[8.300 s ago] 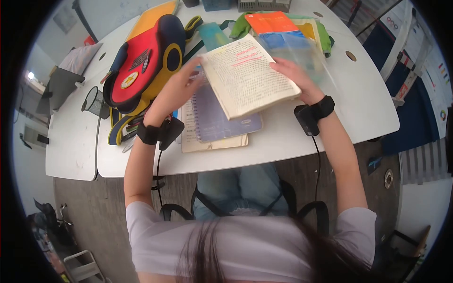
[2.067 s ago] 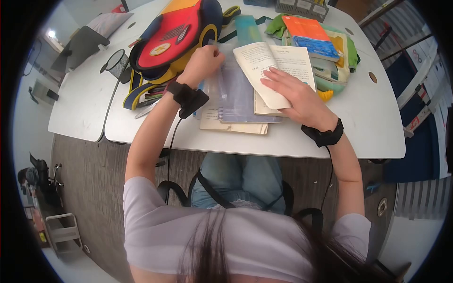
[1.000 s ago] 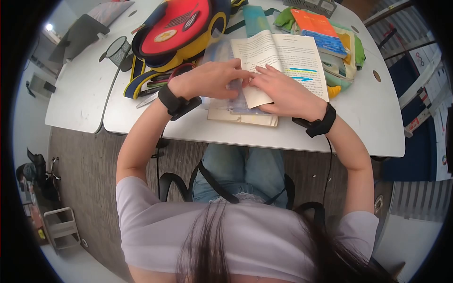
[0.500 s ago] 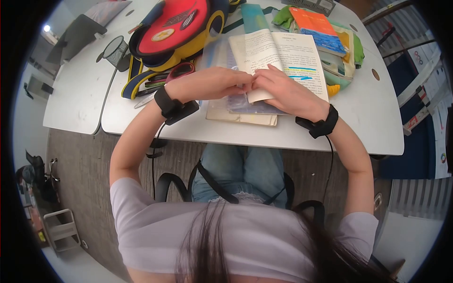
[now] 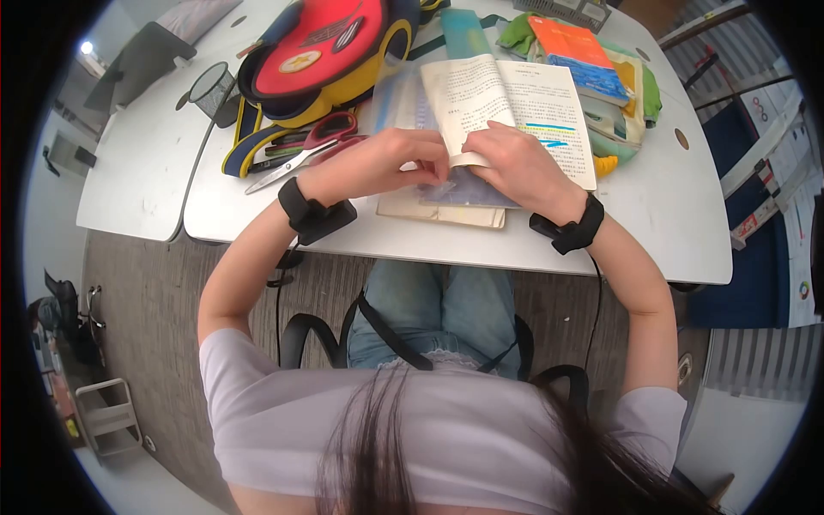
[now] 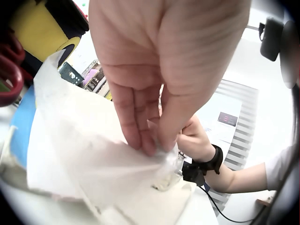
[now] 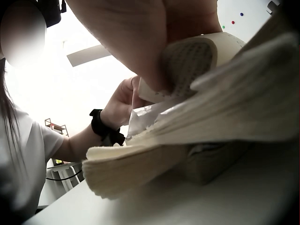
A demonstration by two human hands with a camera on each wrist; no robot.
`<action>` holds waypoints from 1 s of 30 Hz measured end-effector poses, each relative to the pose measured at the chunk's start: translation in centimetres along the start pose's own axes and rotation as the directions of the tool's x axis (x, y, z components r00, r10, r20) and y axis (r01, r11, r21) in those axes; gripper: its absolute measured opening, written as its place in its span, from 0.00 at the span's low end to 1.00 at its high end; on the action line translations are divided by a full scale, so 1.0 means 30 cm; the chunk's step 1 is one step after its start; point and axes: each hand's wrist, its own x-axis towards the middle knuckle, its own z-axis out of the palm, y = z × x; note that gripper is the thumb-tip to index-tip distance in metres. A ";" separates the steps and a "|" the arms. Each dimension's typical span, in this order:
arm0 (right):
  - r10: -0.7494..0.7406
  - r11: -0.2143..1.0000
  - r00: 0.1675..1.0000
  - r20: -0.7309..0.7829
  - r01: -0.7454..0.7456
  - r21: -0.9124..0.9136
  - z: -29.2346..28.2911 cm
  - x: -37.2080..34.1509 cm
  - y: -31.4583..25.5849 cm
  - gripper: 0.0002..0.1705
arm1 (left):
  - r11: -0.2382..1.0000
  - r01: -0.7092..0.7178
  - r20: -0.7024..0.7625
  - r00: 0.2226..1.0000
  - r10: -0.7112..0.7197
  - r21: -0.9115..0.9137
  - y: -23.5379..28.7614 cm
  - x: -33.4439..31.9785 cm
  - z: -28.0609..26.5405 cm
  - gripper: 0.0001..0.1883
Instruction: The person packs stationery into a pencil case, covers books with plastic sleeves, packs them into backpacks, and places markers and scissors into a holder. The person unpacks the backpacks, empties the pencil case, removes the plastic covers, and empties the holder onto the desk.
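Note:
An open paperback book (image 5: 549, 94) with blue and yellow highlighter marks lies face up on a clear plastic book cover (image 5: 390, 90). My left hand (image 5: 390, 163) pinches the near edge of the plastic between thumb and fingertips; in the left wrist view the film (image 6: 108, 161) spreads out from those fingertips. Just to its right, my right hand (image 5: 528, 167) grips the near corner of the book's left-hand leaves, which curl under the thumb in the right wrist view. Under the plastic lie a purple spiral notebook (image 5: 476, 190) and an older book with yellowed pages (image 5: 412, 210).
Red-handled scissors (image 5: 296, 165) and pens lie left of the stack, by a red and navy backpack (image 5: 360, 73). A mesh pen cup (image 5: 210, 93) stands farther left. An orange and blue book (image 5: 577, 51) rests on a green and yellow bag (image 5: 637, 129) at right.
The book came down from both hands onto the stack and was opened. My left hand moved from the plastic's far left to its near edge; my right fingers curled round the leaves.

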 end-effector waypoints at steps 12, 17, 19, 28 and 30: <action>-0.140 0.819 0.976 0.168 0.210 -0.535 0.025 -0.013 -0.058 0.03 | 0.985 -0.140 -0.082 0.985 0.149 0.098 0.004 0.033 0.002 0.03; -0.197 0.802 0.966 0.166 0.256 -0.540 0.019 -0.028 -0.052 0.09 | 0.987 0.037 -0.138 0.990 -0.016 0.153 0.020 0.028 0.020 0.14; -0.224 0.792 0.964 0.144 0.267 -0.550 0.021 -0.030 -0.054 0.13 | 0.981 0.059 -0.253 0.968 -0.011 0.184 0.022 0.011 0.040 0.18; -0.143 0.822 0.974 0.177 0.216 -0.527 0.031 -0.035 -0.066 0.19 | 0.862 0.507 -0.540 0.719 -0.438 -0.023 0.041 -0.145 0.055 0.32; -0.157 0.793 0.968 0.194 0.241 -0.560 0.036 -0.028 -0.062 0.19 | 0.859 0.501 -0.489 0.725 -0.485 -0.108 0.035 -0.167 0.049 0.32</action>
